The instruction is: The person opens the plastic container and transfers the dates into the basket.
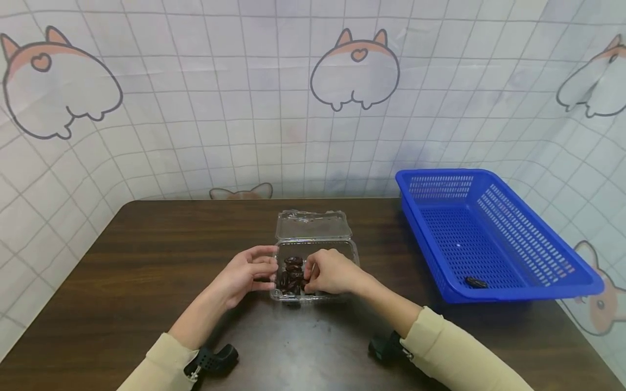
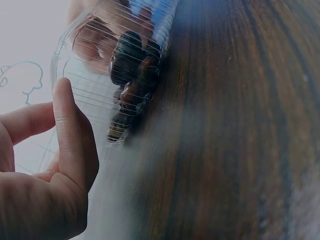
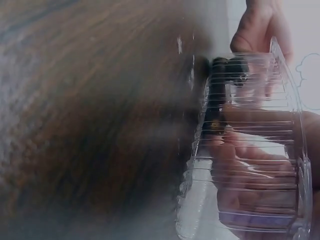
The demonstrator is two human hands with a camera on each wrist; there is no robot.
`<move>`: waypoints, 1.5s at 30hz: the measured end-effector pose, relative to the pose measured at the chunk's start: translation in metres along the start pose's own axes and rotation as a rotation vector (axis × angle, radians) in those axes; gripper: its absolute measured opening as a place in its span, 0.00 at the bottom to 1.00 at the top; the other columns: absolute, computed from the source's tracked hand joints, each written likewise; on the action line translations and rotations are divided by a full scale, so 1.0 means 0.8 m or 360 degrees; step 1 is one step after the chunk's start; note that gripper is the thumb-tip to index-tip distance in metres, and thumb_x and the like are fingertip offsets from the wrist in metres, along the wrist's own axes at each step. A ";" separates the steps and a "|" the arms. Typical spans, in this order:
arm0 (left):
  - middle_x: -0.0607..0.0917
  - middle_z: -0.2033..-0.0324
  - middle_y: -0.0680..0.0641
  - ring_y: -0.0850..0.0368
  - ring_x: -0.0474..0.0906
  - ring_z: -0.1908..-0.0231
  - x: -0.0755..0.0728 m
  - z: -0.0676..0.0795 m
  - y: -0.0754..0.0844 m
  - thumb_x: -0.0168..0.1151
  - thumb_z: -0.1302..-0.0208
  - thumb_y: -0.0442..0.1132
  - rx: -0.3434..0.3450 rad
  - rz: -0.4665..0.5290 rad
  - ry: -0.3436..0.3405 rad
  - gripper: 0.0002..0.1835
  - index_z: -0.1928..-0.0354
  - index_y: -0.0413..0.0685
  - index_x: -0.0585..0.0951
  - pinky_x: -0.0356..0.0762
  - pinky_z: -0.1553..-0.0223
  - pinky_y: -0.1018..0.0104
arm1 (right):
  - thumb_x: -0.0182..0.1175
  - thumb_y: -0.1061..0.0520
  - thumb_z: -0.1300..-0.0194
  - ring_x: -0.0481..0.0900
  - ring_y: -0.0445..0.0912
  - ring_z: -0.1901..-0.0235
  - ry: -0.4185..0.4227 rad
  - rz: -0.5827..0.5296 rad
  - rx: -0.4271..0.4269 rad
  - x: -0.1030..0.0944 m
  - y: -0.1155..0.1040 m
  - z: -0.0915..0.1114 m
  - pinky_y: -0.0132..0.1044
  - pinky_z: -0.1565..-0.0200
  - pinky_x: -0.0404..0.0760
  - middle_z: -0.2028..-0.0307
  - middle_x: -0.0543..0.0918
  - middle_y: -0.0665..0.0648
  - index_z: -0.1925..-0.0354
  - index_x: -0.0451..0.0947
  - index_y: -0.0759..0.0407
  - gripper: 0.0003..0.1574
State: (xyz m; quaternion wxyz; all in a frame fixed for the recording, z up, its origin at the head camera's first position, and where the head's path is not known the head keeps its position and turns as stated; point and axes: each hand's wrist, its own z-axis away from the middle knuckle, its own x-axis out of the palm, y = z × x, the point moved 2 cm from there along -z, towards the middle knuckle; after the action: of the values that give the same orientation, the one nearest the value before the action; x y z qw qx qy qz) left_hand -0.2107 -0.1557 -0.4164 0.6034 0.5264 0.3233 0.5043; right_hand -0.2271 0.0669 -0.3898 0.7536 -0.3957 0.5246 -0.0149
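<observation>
Dark, wrinkled dates (image 1: pixel 292 277) lie in the left part of a clear plastic clamshell box (image 1: pixel 357 255), its lid (image 1: pixel 313 225) folded back. My left hand (image 1: pixel 246 271) is at the box's left side, fingers fairly straight and spread, tips right at the rim. In the left wrist view one finger (image 2: pixel 70 135) stands upright against the clear edge. My right hand (image 1: pixel 333 271) reaches down inside the box, thumb and curled fingers pinching at a date on the right of the pile. Through the ribbed wall, the right wrist view shows fingertips (image 3: pixel 225 150) against a dark date (image 3: pixel 216 120).
A blue plastic basket (image 1: pixel 425 255) stands on the right of the dark wooden table (image 1: pixel 146 260), with one dark date (image 1: pixel 476 282) near its front edge. A tiled-print sheet (image 1: pixel 293 136) hangs behind the table. Black wrist straps (image 1: pixel 215 359) sit below both hands.
</observation>
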 end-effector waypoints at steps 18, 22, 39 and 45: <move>0.79 0.61 0.47 0.56 0.78 0.67 0.000 -0.005 -0.002 0.59 0.27 0.29 0.0016 -0.0008 -0.0018 0.30 0.27 0.33 0.63 0.86 0.64 0.63 | 0.65 0.64 0.34 0.81 0.54 0.72 -0.0022 -0.0466 -0.0008 -0.026 0.010 0.014 0.40 0.71 0.80 0.68 0.84 0.53 0.55 0.85 0.60 0.09; 0.79 0.61 0.46 0.56 0.78 0.67 0.001 -0.005 0.000 0.57 0.27 0.28 0.0007 -0.0028 -0.0015 0.29 0.27 0.33 0.63 0.86 0.64 0.63 | 0.65 0.63 0.33 0.82 0.56 0.67 -0.0024 -0.0625 -0.0016 -0.032 0.011 0.018 0.50 0.63 0.85 0.64 0.84 0.55 0.53 0.83 0.61 0.09; 0.79 0.60 0.47 0.56 0.79 0.66 0.000 -0.005 0.000 0.59 0.27 0.29 -0.0011 -0.0063 -0.0023 0.30 0.27 0.33 0.63 0.86 0.62 0.62 | 0.67 0.60 0.33 0.77 0.53 0.72 0.0202 -0.0899 0.0022 -0.063 0.006 0.050 0.39 0.74 0.74 0.63 0.84 0.56 0.50 0.83 0.61 0.14; 0.79 0.60 0.46 0.55 0.79 0.66 -0.001 -0.006 -0.001 0.60 0.27 0.29 -0.0015 -0.0067 -0.0016 0.29 0.28 0.35 0.65 0.86 0.63 0.62 | 0.68 0.58 0.33 0.73 0.49 0.74 0.0192 -0.0958 0.0039 -0.070 0.011 0.063 0.37 0.75 0.71 0.63 0.82 0.58 0.50 0.82 0.62 0.14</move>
State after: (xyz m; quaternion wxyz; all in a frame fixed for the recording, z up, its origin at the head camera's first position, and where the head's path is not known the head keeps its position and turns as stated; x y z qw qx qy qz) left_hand -0.2152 -0.1551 -0.4182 0.6179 0.5191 0.3289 0.4905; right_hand -0.2153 0.1265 -0.3444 0.6876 -0.5226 0.4275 -0.2672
